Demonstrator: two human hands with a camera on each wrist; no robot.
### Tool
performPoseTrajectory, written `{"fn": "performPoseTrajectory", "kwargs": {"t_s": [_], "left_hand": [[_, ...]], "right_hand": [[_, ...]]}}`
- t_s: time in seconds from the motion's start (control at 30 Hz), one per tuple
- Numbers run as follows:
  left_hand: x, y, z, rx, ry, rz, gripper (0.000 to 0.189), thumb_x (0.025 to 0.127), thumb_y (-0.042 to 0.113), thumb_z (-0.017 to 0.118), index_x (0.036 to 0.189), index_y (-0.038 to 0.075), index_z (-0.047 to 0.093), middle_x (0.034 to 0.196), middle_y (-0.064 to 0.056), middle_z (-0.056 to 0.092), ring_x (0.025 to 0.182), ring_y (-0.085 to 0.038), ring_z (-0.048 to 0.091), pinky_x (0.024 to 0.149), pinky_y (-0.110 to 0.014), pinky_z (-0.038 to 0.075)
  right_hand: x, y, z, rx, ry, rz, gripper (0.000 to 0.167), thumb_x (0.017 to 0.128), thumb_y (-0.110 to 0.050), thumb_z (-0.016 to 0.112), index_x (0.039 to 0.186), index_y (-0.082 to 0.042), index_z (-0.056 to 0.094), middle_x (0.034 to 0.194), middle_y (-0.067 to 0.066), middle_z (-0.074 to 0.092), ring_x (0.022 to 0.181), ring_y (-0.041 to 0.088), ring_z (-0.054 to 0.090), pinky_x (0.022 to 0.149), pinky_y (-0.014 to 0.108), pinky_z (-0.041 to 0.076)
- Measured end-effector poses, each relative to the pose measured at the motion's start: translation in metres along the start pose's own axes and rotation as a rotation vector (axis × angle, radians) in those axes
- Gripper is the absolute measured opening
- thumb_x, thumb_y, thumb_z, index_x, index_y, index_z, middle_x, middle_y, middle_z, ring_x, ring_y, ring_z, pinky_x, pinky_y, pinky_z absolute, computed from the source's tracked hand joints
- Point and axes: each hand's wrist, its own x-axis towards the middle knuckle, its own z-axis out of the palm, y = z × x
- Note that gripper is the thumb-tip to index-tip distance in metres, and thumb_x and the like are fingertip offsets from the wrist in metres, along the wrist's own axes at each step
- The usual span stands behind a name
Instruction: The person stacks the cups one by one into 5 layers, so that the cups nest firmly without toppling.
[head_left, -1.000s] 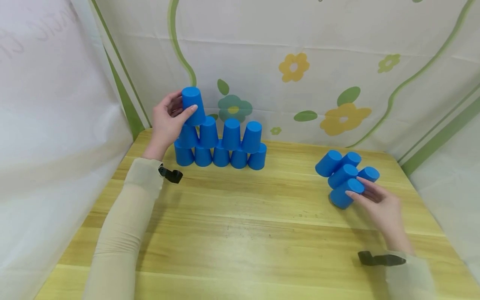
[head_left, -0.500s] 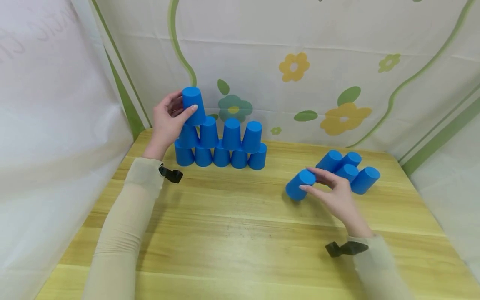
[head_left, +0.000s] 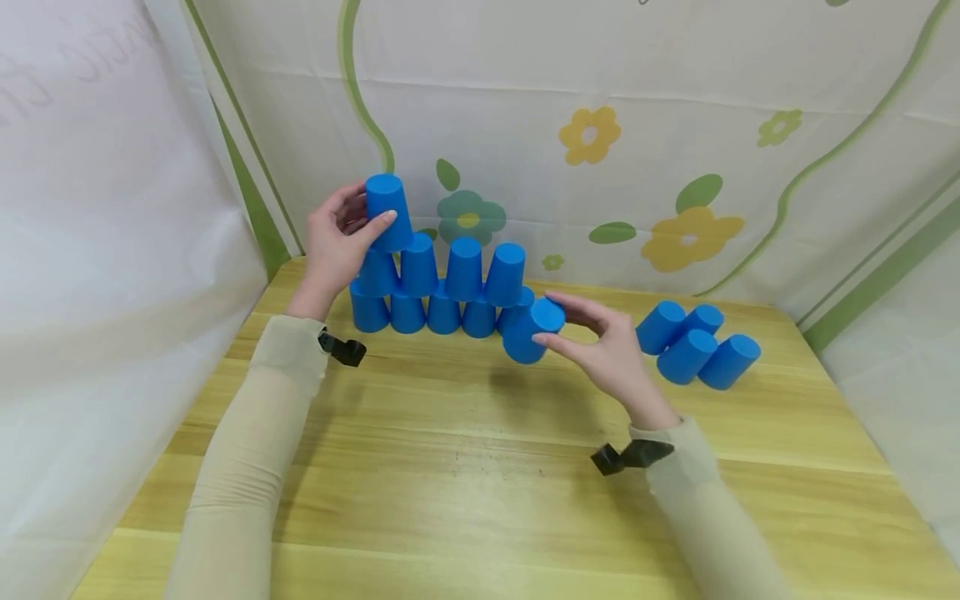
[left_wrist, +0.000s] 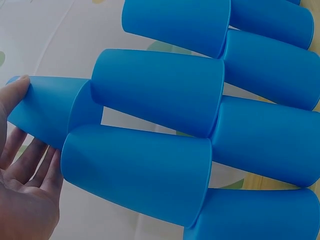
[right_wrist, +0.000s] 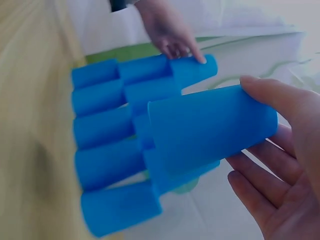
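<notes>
Stack (head_left: 444, 310) had two full rows, five cups under four; third, I judged, barely begun. Left hand (head_left: 335, 244) held the top cup (head_left: 385, 198) between thumb and fingers at the stack's left end. Right hand (head_left: 611, 354) likewise gripped a raised cup (head_left: 527, 337) before the stack's right end. Four loose cups (head_left: 687, 357) stood unplaced, right of the stack.
</notes>
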Motion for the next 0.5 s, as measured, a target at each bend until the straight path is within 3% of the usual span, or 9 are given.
{"fn": "performPoseTrajectory", "kwargs": {"t_s": [0.07,0.3,0.5], "left_hand": [[0.000,-0.001,0.000,0.003,0.001,0.004,0.058,0.094,0.034,0.076,0.144,0.013,0.056,0.136,-0.009,0.063,0.124,-0.022,0.059,0.105,-0.033,0.046],[0.002,-0.003,0.001,0.004,0.001,0.004,0.059,0.093,0.035,0.076,0.144,0.014,0.057,0.136,-0.008,0.063,0.124,-0.022,0.059,0.105,-0.033,0.047],[0.003,-0.003,0.000,-0.010,0.000,0.006,0.058,0.093,0.034,0.076,0.144,0.013,0.057,0.136,-0.009,0.063,0.123,-0.022,0.059,0.105,-0.033,0.047]], "right_hand": [[0.011,0.005,0.004,0.022,0.019,-0.012,0.050,0.087,-0.019,0.085,0.135,-0.018,0.069,0.125,-0.001,0.070,0.111,0.017,0.066,0.102,0.046,0.049],[0.052,-0.013,0.014,0.106,0.067,-0.049,0.050,0.087,-0.019,0.084,0.134,-0.017,0.069,0.129,0.001,0.068,0.111,0.021,0.065,0.100,0.040,0.051],[0.080,-0.030,0.017,0.153,0.108,-0.095,0.048,0.089,-0.007,0.081,0.135,-0.007,0.067,0.128,0.006,0.068,0.112,0.023,0.065,0.100,0.045,0.050]]}}
